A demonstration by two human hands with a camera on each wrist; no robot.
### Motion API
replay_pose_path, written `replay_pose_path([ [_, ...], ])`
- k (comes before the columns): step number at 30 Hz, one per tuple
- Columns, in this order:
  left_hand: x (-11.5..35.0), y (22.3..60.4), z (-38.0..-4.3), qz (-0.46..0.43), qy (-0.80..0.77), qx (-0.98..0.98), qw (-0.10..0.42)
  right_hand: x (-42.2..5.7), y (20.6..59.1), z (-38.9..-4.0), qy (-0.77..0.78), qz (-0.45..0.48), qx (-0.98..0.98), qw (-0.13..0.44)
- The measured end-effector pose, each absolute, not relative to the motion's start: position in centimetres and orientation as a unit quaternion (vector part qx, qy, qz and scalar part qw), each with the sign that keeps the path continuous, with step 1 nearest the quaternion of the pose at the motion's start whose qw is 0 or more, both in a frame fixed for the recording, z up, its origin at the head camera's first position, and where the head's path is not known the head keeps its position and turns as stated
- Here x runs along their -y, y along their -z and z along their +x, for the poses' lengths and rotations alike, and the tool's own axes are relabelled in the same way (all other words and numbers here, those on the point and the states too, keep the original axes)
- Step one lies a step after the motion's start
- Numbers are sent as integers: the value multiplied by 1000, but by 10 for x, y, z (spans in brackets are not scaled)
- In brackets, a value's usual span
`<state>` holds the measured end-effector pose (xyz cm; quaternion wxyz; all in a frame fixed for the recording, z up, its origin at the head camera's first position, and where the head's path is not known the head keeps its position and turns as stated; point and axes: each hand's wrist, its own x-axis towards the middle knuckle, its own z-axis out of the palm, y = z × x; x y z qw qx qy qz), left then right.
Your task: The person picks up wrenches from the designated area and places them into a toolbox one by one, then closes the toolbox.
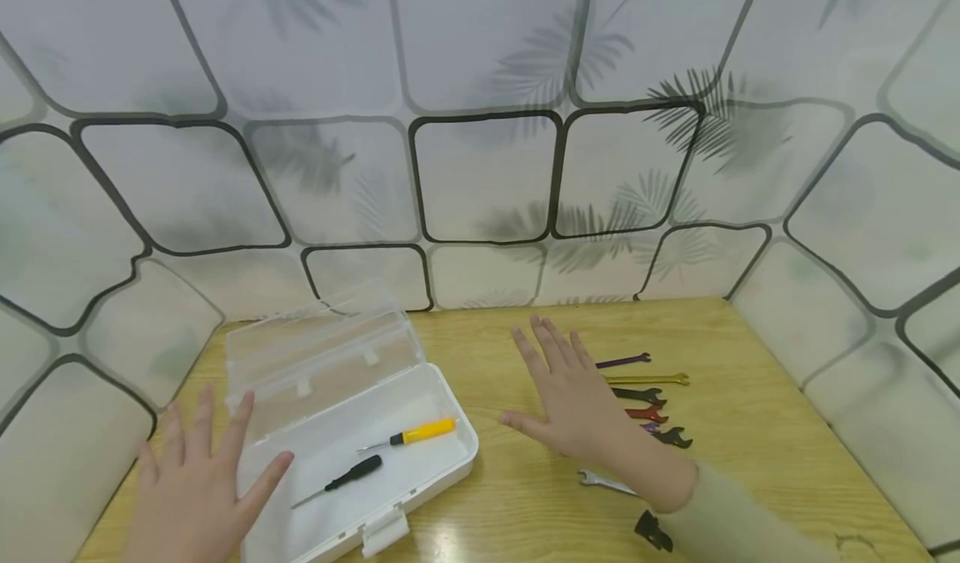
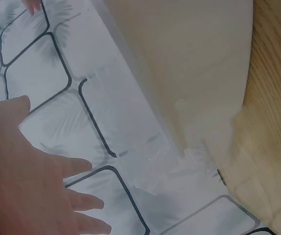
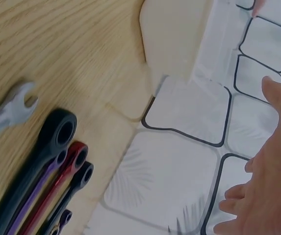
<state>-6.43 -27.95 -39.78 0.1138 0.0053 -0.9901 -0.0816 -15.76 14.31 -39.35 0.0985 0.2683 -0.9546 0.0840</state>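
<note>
My left hand [image 1: 197, 484], fingers spread and straight, is held over the left side of a white plastic case [image 1: 420, 484] and grips nothing. The case's clear lid [image 1: 322, 363] is tilted back. Inside it lie a yellow-handled screwdriver [image 1: 427, 431] and a black-handled screwdriver [image 1: 356, 471]. My right hand [image 1: 573, 400], also with straight fingers and nothing in it, hovers beside a row of coloured wrenches. Among them are a gold wrench [image 1: 648, 379], a red wrench [image 3: 57, 183] and a large black wrench [image 3: 37, 166], partly hidden by the hand in the head view.
A silver wrench [image 1: 606, 482] lies apart from the row, nearer the front. Close to the right sleeve is a small black object [image 1: 652, 531] of unclear kind. The wooden table [image 1: 487, 363] meets a patterned wall covering [image 1: 480, 179] at the back and sides.
</note>
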Motion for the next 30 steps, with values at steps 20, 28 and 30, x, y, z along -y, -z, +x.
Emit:
replay_pose_path([
  [20, 306, 458, -52, 82, 85, 992, 32, -95, 416, -161, -116, 309, 944, 17],
  [28, 299, 466, -52, 89, 73, 993, 27, -82, 428, -164, -88, 315, 945, 5],
  [30, 296, 469, -51, 87, 72, 993, 38, -80, 431, -164, -87, 317, 944, 0],
])
